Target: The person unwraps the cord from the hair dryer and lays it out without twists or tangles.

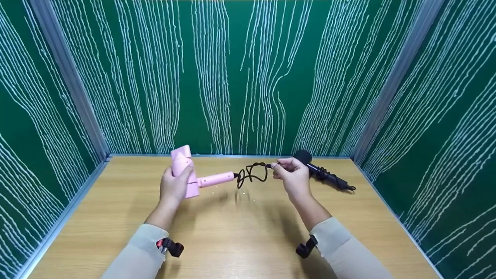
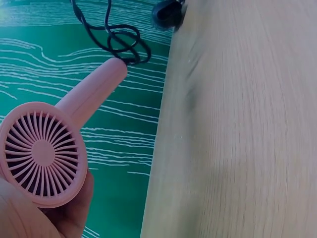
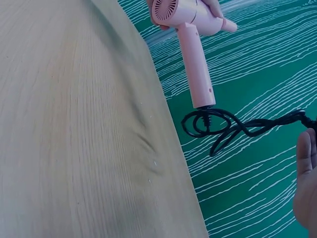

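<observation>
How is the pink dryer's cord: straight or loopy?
Loopy: the black cord bends into loops between the pink dryer and right hand.

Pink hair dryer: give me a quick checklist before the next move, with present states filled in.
1. Pink hair dryer held by the left hand: ok.
2. Cord joined to the end of the handle: ok.
3. Cord pinched in the right hand: ok.
4. Cord free of tangles: not ok, it hangs in crossing loops.
5. Plug ready: cannot tell, none shows plainly; the right hand may hide it.
6. Black hair dryer apart from the pink one: ok.
</observation>
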Demonstrator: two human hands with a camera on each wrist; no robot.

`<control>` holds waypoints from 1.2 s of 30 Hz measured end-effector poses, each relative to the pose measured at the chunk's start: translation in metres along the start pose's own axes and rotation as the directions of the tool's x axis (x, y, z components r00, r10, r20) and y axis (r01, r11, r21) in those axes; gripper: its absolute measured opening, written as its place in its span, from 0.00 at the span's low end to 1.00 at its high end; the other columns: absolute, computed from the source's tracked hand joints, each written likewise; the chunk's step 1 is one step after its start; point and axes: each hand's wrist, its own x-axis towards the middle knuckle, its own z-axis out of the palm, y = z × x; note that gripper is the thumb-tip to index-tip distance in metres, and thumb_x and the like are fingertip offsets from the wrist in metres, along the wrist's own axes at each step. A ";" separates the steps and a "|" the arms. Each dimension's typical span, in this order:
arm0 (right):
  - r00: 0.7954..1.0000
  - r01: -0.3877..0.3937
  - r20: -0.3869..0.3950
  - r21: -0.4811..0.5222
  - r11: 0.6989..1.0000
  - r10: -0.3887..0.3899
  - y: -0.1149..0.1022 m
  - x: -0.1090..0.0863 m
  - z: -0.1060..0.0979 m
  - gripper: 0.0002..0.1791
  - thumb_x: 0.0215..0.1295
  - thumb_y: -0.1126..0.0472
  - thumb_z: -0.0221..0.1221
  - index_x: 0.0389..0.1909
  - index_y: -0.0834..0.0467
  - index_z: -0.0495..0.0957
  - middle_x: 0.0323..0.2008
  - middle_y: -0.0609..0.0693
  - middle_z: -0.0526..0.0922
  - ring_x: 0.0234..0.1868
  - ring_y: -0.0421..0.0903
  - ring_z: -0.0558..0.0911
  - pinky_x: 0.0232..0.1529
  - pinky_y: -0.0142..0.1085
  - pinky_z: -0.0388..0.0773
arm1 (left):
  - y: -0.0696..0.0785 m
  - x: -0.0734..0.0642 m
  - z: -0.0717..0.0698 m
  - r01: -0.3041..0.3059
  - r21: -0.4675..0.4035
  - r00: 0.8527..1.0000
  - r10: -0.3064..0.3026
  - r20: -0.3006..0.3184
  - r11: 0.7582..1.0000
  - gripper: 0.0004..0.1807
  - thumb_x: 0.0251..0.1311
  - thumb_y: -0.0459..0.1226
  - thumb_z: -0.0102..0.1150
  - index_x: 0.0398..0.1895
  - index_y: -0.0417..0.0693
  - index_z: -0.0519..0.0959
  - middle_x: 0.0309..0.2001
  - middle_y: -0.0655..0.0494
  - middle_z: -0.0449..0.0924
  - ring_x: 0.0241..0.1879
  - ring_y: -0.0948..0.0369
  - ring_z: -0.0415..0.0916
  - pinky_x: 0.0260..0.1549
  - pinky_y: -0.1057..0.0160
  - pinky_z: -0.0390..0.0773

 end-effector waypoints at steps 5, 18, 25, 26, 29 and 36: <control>1.000 0.000 0.002 0.019 1.000 0.000 0.003 -0.001 -0.001 0.07 0.68 0.74 0.73 0.43 0.66 0.86 0.30 0.47 0.91 0.26 0.41 0.88 0.33 0.34 0.92 | 0.000 0.002 -0.001 0.028 -0.049 0.999 -0.030 -0.039 0.998 0.46 0.78 0.66 0.60 0.83 0.44 0.64 0.69 0.41 0.78 0.65 0.45 0.81 0.68 0.45 0.85; 0.997 -0.077 0.014 -0.003 0.997 0.077 0.012 -0.005 -0.004 0.06 0.70 0.71 0.74 0.41 0.64 0.86 0.31 0.48 0.90 0.27 0.43 0.88 0.35 0.34 0.92 | 0.002 0.006 -0.003 0.030 -0.227 0.998 -0.044 -0.054 0.973 0.48 0.75 0.71 0.59 0.82 0.48 0.66 0.70 0.45 0.78 0.63 0.50 0.80 0.59 0.61 0.84; 0.991 -0.129 0.026 0.004 0.992 0.129 0.021 -0.005 -0.003 0.07 0.70 0.71 0.74 0.43 0.66 0.86 0.31 0.48 0.90 0.27 0.44 0.88 0.34 0.34 0.91 | 0.008 0.005 -0.002 0.073 -0.320 0.997 -0.071 0.019 0.944 0.46 0.75 0.73 0.58 0.83 0.56 0.67 0.69 0.49 0.79 0.62 0.53 0.80 0.53 0.67 0.86; 0.990 -0.138 0.028 0.009 0.990 0.138 0.022 -0.006 -0.003 0.06 0.70 0.71 0.74 0.42 0.65 0.86 0.31 0.48 0.90 0.27 0.44 0.88 0.34 0.34 0.91 | 0.009 0.005 -0.002 0.081 -0.329 0.997 -0.075 0.030 0.941 0.46 0.75 0.73 0.58 0.83 0.56 0.67 0.69 0.49 0.79 0.62 0.53 0.80 0.53 0.67 0.86; 0.986 -0.162 0.041 0.022 0.987 0.161 0.025 -0.006 -0.001 0.06 0.70 0.72 0.74 0.42 0.65 0.86 0.31 0.48 0.90 0.28 0.43 0.88 0.34 0.34 0.91 | 0.012 0.003 -0.001 0.109 -0.348 0.993 -0.088 0.076 0.931 0.45 0.76 0.72 0.58 0.84 0.57 0.67 0.67 0.51 0.81 0.60 0.54 0.82 0.52 0.66 0.88; 0.975 -0.217 0.065 0.046 0.975 0.214 0.032 -0.006 0.000 0.06 0.70 0.73 0.73 0.44 0.66 0.86 0.31 0.48 0.90 0.28 0.42 0.86 0.34 0.33 0.90 | 0.016 0.002 0.002 0.166 -0.411 0.975 -0.087 0.204 0.896 0.39 0.82 0.65 0.55 0.82 0.51 0.68 0.53 0.53 0.84 0.47 0.58 0.87 0.42 0.65 0.87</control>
